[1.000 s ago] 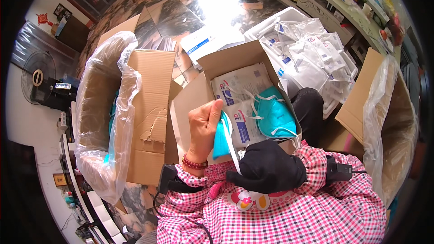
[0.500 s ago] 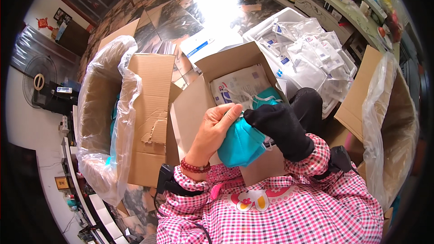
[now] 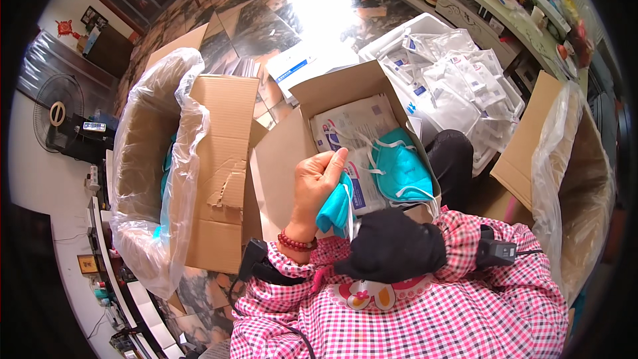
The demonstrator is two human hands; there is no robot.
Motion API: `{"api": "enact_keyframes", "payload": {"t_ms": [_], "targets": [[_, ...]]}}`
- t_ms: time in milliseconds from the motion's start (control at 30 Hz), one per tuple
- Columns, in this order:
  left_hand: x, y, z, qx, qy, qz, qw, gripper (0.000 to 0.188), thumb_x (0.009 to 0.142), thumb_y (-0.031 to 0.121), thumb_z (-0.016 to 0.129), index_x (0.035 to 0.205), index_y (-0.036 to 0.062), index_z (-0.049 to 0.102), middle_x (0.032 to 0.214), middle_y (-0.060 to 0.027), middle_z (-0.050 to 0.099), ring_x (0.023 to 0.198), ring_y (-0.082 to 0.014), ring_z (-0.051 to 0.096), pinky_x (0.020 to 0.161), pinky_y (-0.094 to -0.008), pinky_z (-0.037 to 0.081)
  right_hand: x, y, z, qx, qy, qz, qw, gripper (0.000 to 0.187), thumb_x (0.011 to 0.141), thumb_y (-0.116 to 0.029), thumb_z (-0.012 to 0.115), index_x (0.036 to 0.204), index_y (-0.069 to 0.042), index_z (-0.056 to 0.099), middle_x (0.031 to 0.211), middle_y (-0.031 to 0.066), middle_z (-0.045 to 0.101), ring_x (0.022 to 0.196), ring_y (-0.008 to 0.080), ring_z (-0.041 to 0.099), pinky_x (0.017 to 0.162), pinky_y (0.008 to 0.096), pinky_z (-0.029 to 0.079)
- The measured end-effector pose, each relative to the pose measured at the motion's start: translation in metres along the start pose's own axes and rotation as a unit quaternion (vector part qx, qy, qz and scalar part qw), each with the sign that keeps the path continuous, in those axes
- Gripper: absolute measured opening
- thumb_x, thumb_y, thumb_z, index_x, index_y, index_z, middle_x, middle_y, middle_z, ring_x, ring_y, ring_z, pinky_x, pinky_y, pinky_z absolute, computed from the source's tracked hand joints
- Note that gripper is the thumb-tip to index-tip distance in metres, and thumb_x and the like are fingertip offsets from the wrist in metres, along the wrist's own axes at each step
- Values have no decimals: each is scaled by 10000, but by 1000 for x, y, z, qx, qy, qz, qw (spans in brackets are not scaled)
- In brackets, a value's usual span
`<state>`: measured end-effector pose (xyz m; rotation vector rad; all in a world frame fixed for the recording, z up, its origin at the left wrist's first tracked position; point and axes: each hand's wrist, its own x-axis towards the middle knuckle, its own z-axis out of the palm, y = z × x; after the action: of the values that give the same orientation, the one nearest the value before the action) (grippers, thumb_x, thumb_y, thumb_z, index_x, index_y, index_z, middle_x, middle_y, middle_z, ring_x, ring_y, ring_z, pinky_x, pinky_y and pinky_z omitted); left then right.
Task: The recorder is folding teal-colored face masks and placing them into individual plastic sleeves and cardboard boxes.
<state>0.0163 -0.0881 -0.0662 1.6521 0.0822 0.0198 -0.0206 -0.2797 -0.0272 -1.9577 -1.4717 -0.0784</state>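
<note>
Fingers of the bare left hand [image 3: 316,179] curl closed on a teal mask [image 3: 334,209] hanging just below them, its long axis slanting down and leftward, while the black-gloved right hand [image 3: 397,246] sits lower rightward, its grip impossible to tell.

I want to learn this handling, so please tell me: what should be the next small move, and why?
Perhaps bring the right hand up to support the held teal mask from below: the left hand grips it near the top, it looks bunched, and its white strap runs down toward the right hand, whose grip I cannot confirm.
</note>
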Motion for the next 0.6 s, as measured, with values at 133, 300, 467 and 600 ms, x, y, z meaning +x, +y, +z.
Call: {"api": "enact_keyframes", "payload": {"t_ms": [133, 300, 467, 600], "targets": [[1, 20, -5, -131, -59, -58, 988, 378, 1040, 317, 582, 772, 56, 637, 667, 80, 529, 603, -2, 461, 532, -199, 384, -2, 44, -4, -55, 175, 136, 974, 102, 792, -222, 751, 813, -130, 711, 619, 64, 543, 554, 245, 572, 507, 399, 429], [0, 31, -5, -48, -147, -70, 985, 358, 1056, 364, 542, 847, 88, 635, 755, 101, 508, 676, 10, 441, 588, -193, 383, 7, 63, -13, -125, 236, 121, 956, 229, 807, -240, 771, 696, -100, 628, 621, 62, 531, 567, 260, 548, 542, 407, 422], [12, 30, -12, 27, -188, -59, 980, 325, 1052, 335, 559, 904, 58, 640, 769, 108, 487, 717, 4, 408, 620, -192, 373, 12, 64, -23, -206, 200, 91, 954, 291, 838, -257, 753, 667, -92, 585, 635, 75, 518, 592, 272, 534, 567, 411, 423], [10, 22, -5, 49, -192, 2, 980, 264, 1042, 254, 573, 877, 50, 559, 735, 70, 449, 707, -34, 404, 621, -222, 377, 16, 65, -24, -208, 203, 100, 952, 228, 848, -220, 745, 713, -92, 614, 644, 77, 511, 605, 273, 549, 565, 405, 425]]}}
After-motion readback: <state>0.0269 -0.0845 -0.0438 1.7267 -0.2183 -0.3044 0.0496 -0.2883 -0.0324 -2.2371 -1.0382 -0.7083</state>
